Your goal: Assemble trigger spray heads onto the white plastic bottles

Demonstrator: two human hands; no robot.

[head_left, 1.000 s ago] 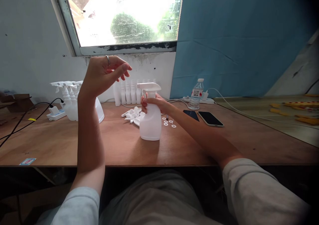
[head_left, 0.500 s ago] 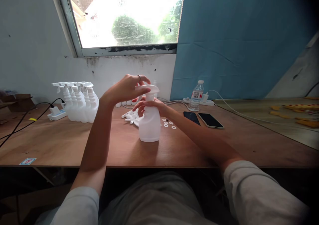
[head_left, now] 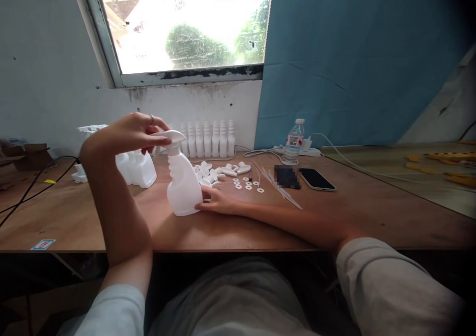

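Note:
A white spray bottle [head_left: 182,182] with a trigger head stands slightly tilted on the brown wooden table [head_left: 92,217]. My left hand [head_left: 128,133], with a ring on one finger, grips its trigger head from above. My right hand [head_left: 215,202] lies low on the table with its fingers against the bottle's base on the right side. Behind the bottle lies a heap of loose white trigger heads [head_left: 219,171], and several small white washers [head_left: 247,183] are scattered beside it.
Finished spray bottles [head_left: 139,165] stand at the left. A row of empty white bottles [head_left: 208,140] lines the wall. A water bottle [head_left: 293,141], two phones [head_left: 316,178], thin straws [head_left: 277,187], a power strip and cables also lie on the table.
My left hand came down from the air onto the trigger head. The bottle has moved left toward the finished bottles, and my right hand dropped from its neck to its base.

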